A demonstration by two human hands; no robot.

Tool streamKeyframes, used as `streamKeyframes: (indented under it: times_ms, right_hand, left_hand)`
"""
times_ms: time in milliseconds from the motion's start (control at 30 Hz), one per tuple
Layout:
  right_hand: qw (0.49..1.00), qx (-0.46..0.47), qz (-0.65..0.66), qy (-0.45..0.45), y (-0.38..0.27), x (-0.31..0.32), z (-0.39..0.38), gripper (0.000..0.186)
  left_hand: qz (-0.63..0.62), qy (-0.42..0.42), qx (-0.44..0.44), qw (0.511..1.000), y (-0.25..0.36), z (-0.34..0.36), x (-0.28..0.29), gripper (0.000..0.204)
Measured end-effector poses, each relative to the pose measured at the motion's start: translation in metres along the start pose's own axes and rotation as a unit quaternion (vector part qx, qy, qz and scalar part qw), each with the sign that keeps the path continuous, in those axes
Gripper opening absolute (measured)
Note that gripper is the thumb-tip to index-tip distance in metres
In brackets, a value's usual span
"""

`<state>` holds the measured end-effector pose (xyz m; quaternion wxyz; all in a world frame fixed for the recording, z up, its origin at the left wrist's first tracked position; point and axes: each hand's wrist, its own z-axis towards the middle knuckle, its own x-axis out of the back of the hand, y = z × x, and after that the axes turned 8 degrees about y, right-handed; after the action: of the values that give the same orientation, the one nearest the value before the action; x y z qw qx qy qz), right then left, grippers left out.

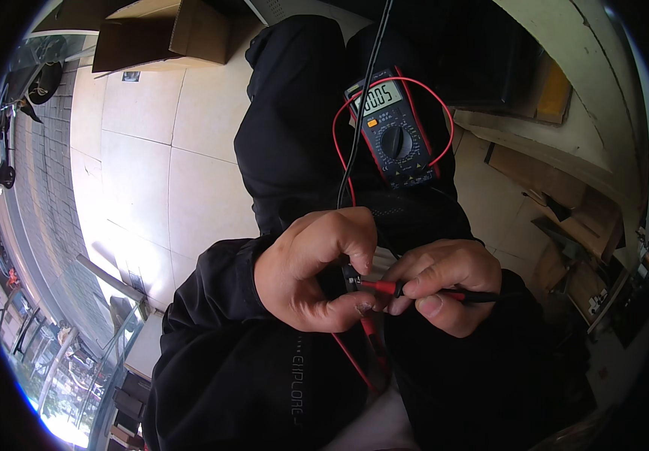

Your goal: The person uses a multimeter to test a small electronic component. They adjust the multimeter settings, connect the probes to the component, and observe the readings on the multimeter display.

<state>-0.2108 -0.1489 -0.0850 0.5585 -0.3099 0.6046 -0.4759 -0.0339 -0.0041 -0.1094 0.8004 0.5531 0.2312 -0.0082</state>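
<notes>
My left hand [313, 270] is curled with thumb and fingers round a small dark connector [351, 279] that shows a bit of metal. A thin black cable [354, 143] runs down to this hand from above; where it ends is hidden. My right hand [452, 286] pinches a red and black test probe [388, 288], whose tip points left at the connector. Whether they touch I cannot tell. Just below my left fingertips is another red probe part [370, 331], with a red lead trailing from it. Beyond my hands, a multimeter [392, 143] with its display lit lies on my lap.
A red lead [448, 113] loops over the multimeter. Open cardboard boxes stand on the tiled floor [136, 173], one box [159, 37] at the far left, another [557, 188] at the right. A pale curved surface [595, 83] is at the far right; glass and a street show left.
</notes>
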Motion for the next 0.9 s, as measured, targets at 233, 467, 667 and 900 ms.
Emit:
streamKeyframes:
  times_ms: [233, 467, 667, 900]
  right_hand:
    - [1.0, -0.001, 0.0, 0.005, -0.001, -0.001, 0.001, 0.03]
    - [1.0, 0.026, -0.013, -0.009, -0.001, 0.002, 0.005, 0.025]
    - [0.998, 0.055, -0.029, 0.0, -0.002, 0.003, 0.008, 0.023]
    - [0.998, 0.057, -0.038, 0.008, -0.006, 0.002, 0.008, 0.023]
  left_hand:
    - [0.0, 0.0, 0.0, 1.0, 0.001, 0.0, 0.0, 0.033]
    - [0.008, 0.001, -0.019, 1.0, -0.003, 0.001, -0.001, 0.033]
    - [0.003, 0.014, -0.024, 1.0, -0.005, 0.0, -0.006, 0.034]
    - [-0.034, 0.021, -0.005, 0.999, -0.008, -0.004, -0.011, 0.038]
